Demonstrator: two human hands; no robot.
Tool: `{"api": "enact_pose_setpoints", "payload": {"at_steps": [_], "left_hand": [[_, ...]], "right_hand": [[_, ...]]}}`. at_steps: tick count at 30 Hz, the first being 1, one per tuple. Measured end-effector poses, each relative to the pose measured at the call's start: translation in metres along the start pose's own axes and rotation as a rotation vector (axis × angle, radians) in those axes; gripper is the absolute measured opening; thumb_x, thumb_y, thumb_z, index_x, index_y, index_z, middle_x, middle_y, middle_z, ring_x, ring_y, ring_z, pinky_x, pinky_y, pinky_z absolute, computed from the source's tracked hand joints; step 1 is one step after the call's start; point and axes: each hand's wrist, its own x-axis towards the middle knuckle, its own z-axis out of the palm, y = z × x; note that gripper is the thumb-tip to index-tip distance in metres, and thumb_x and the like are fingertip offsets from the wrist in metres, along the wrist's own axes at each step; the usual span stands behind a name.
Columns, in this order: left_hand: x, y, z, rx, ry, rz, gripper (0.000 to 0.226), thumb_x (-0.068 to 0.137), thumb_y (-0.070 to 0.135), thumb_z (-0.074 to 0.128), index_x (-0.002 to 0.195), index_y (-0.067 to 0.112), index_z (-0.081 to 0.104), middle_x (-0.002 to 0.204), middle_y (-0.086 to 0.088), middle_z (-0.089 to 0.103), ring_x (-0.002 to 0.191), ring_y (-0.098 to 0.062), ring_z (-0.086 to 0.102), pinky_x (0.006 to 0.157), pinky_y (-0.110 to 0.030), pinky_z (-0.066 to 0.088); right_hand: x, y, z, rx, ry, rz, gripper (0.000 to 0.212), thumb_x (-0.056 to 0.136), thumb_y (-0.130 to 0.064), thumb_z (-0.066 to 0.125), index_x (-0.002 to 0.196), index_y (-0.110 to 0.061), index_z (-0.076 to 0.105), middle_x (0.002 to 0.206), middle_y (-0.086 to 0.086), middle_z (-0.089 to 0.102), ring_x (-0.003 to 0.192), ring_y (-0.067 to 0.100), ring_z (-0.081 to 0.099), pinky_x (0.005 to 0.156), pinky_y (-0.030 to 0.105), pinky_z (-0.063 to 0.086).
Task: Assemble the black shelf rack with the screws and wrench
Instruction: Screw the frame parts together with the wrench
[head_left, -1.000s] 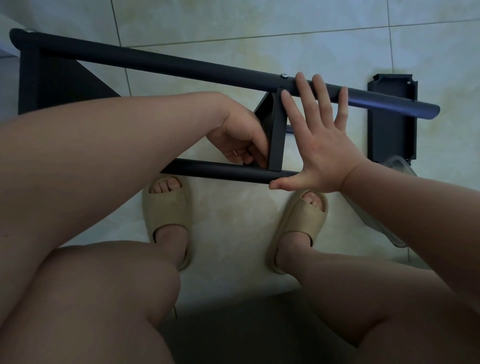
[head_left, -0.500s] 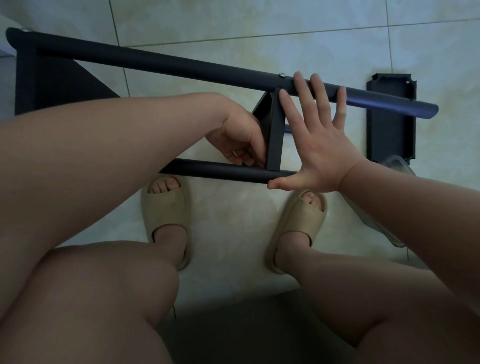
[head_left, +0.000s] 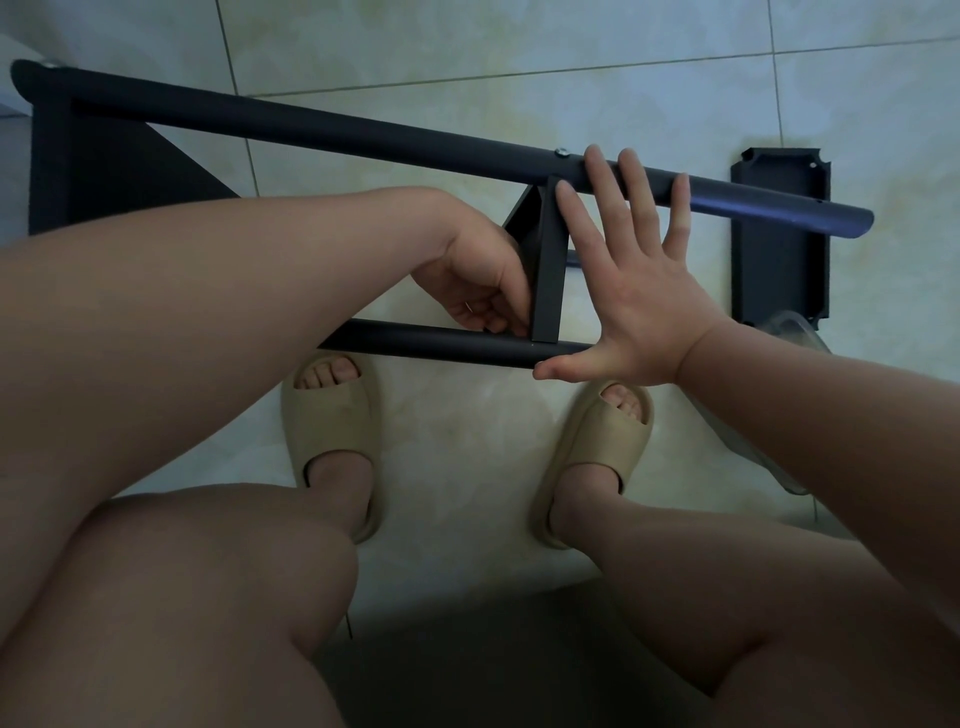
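Black shelf rack (head_left: 363, 140) stretches sideways beneath our hands. Our right hand (head_left: 639, 306), spread flat, braces both tubes (head_left: 441, 345); our left hand (head_left: 478, 280) curls at the crosspiece (head_left: 548, 280) joint, contents hidden. Best held square while tightening.

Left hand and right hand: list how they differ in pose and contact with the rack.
The left hand is curled, fingers tucked against the cross panel; the right hand is flat, fingers spread. The left hand sits left of the panel at the near tube; the right hand spans from near tube (thumb) to far tube (fingertips). Whether the left hand holds anything is unclear. Both touch the rack.
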Motion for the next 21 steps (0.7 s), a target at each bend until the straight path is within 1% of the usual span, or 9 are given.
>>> {"api": "enact_pose_setpoints", "payload": {"at_steps": [5,8,10,12,14,18,21], "left_hand": [[-0.0011,-0.0006,-0.0007,-0.013,-0.012,0.007,0.011,0.092,0.007,0.063,0.099,0.013,0.068,0.081,0.001,0.065,0.071,-0.010,0.056,0.071,-0.023,0.044],[-0.0023,-0.0019,-0.0018,-0.034,-0.038,0.014,0.016,0.091,0.006,0.064,0.104,0.013,0.069,0.090,-0.002,0.068,0.077,-0.012,0.060,0.078,-0.027,0.047],[-0.0034,-0.0026,-0.0033,-0.052,-0.050,0.004,0.019,0.090,0.011,0.066,0.107,0.014,0.071,0.098,-0.003,0.070,0.082,-0.013,0.064,0.084,-0.031,0.049],[-0.0044,-0.0029,-0.0040,-0.053,-0.051,-0.015,0.020,0.089,0.018,0.068,0.108,0.016,0.073,0.101,-0.002,0.072,0.081,-0.014,0.067,0.085,-0.031,0.050],[-0.0043,-0.0022,-0.0035,-0.035,-0.050,-0.018,0.020,0.087,0.020,0.069,0.106,0.016,0.073,0.098,-0.001,0.072,0.077,-0.013,0.067,0.083,-0.031,0.050],[-0.0013,-0.0001,-0.0003,0.002,-0.006,0.000,0.009,0.089,0.010,0.067,0.095,0.015,0.071,0.078,0.002,0.068,0.068,-0.011,0.058,0.074,-0.027,0.048],[-0.0012,0.0001,-0.0003,-0.001,0.001,0.004,0.010,0.090,0.007,0.065,0.094,0.015,0.070,0.076,0.003,0.067,0.067,-0.009,0.056,0.072,-0.025,0.046]], "right_hand": [[-0.0003,-0.0001,0.0003,-0.004,-0.001,0.001,0.139,0.064,-0.102,0.035,0.162,-0.009,0.002,0.168,0.023,-0.004,0.153,0.047,-0.008,0.115,0.074,-0.007],[0.0003,-0.0004,0.0002,-0.004,0.003,-0.001,0.139,0.064,-0.102,0.035,0.162,-0.009,0.002,0.168,0.023,-0.004,0.153,0.047,-0.008,0.115,0.074,-0.007],[0.0006,-0.0005,0.0001,-0.003,0.006,-0.004,0.139,0.065,-0.102,0.035,0.162,-0.009,0.002,0.168,0.023,-0.004,0.153,0.047,-0.007,0.115,0.074,-0.007],[0.0002,-0.0004,0.0001,-0.003,0.007,-0.004,0.139,0.065,-0.102,0.034,0.162,-0.009,0.002,0.168,0.023,-0.003,0.153,0.047,-0.007,0.115,0.074,-0.008],[-0.0002,-0.0001,0.0002,-0.004,0.006,-0.004,0.139,0.065,-0.103,0.034,0.162,-0.009,0.002,0.168,0.023,-0.004,0.153,0.047,-0.008,0.115,0.074,-0.007],[0.0001,0.0001,0.0008,-0.003,0.006,-0.004,0.139,0.065,-0.103,0.034,0.162,-0.009,0.002,0.168,0.023,-0.004,0.153,0.047,-0.008,0.115,0.074,-0.007],[0.0002,0.0003,0.0007,-0.004,0.006,-0.003,0.139,0.064,-0.103,0.034,0.162,-0.009,0.002,0.168,0.023,-0.004,0.153,0.047,-0.007,0.115,0.074,-0.007]]}}
